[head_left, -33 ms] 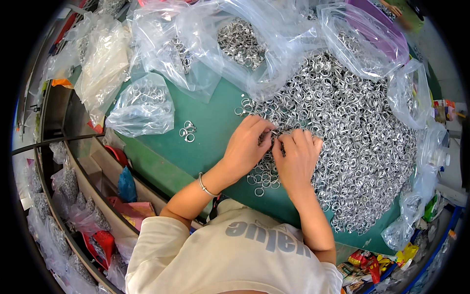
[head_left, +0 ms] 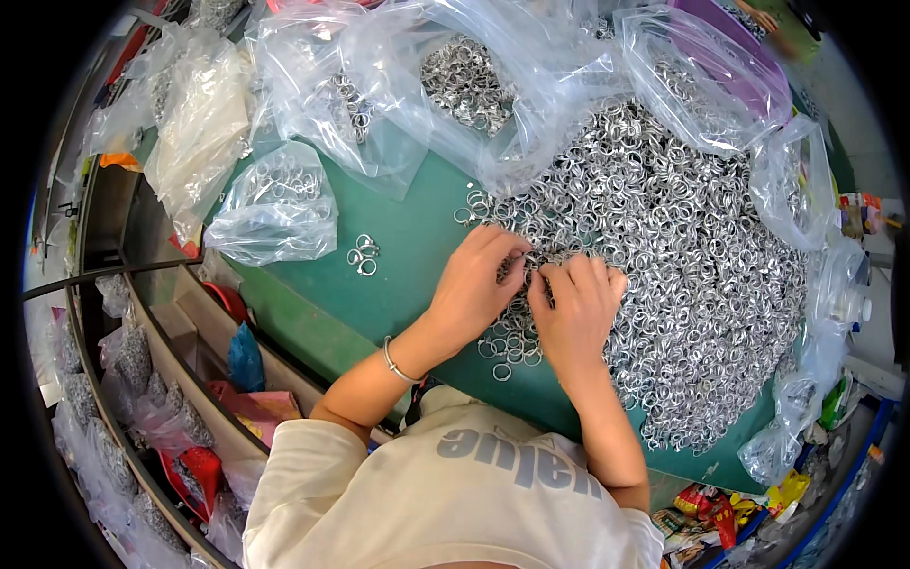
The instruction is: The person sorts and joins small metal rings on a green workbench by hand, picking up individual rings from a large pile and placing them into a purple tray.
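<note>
The metal rings [head_left: 664, 237] are right under my fingers, a great silver heap spread over the green surface [head_left: 408, 275], with loose ones trailing off its near edge. I'd judge each ring light, stiff and slippery, likely to snag on its neighbours, so best pinched by the rim between thumb and fingertip. My left hand [head_left: 474, 284] lies curled on the heap's near-left edge, fingers bent down into the rings; my right hand [head_left: 573, 308] sits just beside it, almost touching, fingers curled the same way. Both look to be pinching at rings where my fingertips meet, though whether either has one truly gripped I cannot tell, since the tips are buried. A thin bracelet [head_left: 393, 358] sits on my left wrist. Off to the left, a small cluster of rings [head_left: 363, 254] lies apart, near a clear plastic bag [head_left: 275, 204] holding more. Other bags crowd the far side.
</note>
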Demonstrator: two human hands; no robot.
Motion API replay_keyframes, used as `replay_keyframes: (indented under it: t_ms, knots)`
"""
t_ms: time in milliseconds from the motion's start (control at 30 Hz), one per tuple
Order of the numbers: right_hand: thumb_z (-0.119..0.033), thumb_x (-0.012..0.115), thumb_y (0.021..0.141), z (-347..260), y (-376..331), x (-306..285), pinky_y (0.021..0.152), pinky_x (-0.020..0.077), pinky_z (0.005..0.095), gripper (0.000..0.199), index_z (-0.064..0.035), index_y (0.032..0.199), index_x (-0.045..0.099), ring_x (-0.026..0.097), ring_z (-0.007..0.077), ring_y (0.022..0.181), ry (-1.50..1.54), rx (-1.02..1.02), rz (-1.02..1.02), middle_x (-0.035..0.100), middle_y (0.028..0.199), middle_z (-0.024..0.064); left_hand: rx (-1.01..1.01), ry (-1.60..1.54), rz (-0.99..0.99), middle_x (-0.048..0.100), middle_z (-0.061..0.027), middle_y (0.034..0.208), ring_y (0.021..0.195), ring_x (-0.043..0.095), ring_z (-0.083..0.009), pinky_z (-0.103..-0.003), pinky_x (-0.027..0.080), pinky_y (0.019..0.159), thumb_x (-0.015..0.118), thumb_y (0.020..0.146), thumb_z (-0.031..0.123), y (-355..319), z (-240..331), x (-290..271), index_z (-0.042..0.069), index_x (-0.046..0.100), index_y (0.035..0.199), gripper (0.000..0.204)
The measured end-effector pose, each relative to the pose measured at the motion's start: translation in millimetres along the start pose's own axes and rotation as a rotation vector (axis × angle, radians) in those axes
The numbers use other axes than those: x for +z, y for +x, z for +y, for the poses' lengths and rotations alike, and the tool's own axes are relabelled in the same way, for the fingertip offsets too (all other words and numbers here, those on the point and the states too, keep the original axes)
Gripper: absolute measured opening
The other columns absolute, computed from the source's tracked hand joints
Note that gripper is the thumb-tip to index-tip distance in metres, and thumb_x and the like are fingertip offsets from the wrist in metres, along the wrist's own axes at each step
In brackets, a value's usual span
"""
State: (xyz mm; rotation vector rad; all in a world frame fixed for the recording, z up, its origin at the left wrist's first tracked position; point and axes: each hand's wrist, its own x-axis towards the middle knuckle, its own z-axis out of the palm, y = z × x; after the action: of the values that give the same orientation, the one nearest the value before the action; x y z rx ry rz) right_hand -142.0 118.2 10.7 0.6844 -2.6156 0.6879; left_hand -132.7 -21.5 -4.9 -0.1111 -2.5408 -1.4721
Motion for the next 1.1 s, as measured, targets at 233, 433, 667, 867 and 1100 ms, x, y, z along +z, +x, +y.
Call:
replay_keyframes:
  t_ms: [233,433,667,867,1100]
  knots:
    - [-0.004,0.072,0.069,9.7,-16.3,-26.0,0.065,0.0327,0.0338,0.013,-0.0072,0.078,0.062,0.05,0.0209,0.071,0.279,0.166,-0.004,0.05,0.072,0.0028,-0.172,-0.109,-0.088,0.061,-0.0044,0.078,0.063,0.051,-0.014,-0.027,0.043,0.058,0.066,0.074,-0.003,-8.1,11.3,-18.2,0.003,0.065,0.091,0.018]
    - [-0.016,0.073,0.075,5.4,-13.3,-22.9,0.068,0.0326,0.0358,0.018,-0.0075,0.086,0.062,0.05,0.0232,0.076,0.103,0.174,-0.07,0.052,0.079,0.006,-0.205,-0.096,0.033,0.06,-0.004,0.08,0.062,0.049,-0.0117,-0.025,0.04,0.056,0.064,0.076,-0.003,-11.7,12.1,-17.2,0.003,0.067,0.091,0.017]
    - [-0.01,0.067,0.081,20.7,3.5,-12.3,0.069,0.0319,0.0363,0.008,-0.0042,0.082,0.062,0.05,0.0241,0.074,0.093,0.178,-0.124,0.052,0.075,0.0064,-0.251,-0.025,0.095,0.06,-0.0042,0.079,0.062,0.048,-0.0109,-0.024,0.039,0.055,0.064,0.077,-0.003,-19.8,0.9,-29.4,0.002,0.067,0.088,0.012]
    - [-0.007,0.057,0.089,31.1,-17.2,-29.0,0.055,0.0367,0.0236,0.006,-0.0024,0.086,0.058,0.05,0.0139,0.063,0.886,0.679,-0.075,0.055,0.079,0.0052,-0.211,0.039,0.04,0.059,-0.0072,0.082,0.063,0.049,-0.0156,-0.027,0.043,0.059,0.062,0.077,-0.004,-28.3,-7.9,-32.7,0.001,0.065,0.093,0.018]
    - [-0.008,0.05,0.091,40.6,-24.0,-42.9,0.037,0.0371,0.0219,0.004,-0.0052,0.089,0.048,0.054,0.0163,0.056,2.027,1.026,-0.063,0.06,0.087,0.0178,0.119,0.161,-0.094,0.056,-0.0075,0.093,0.079,0.053,-0.0247,-0.034,0.045,0.07,0.069,0.073,0.0,-7.1,6.0,-21.8,0.004,0.065,0.099,0.026]
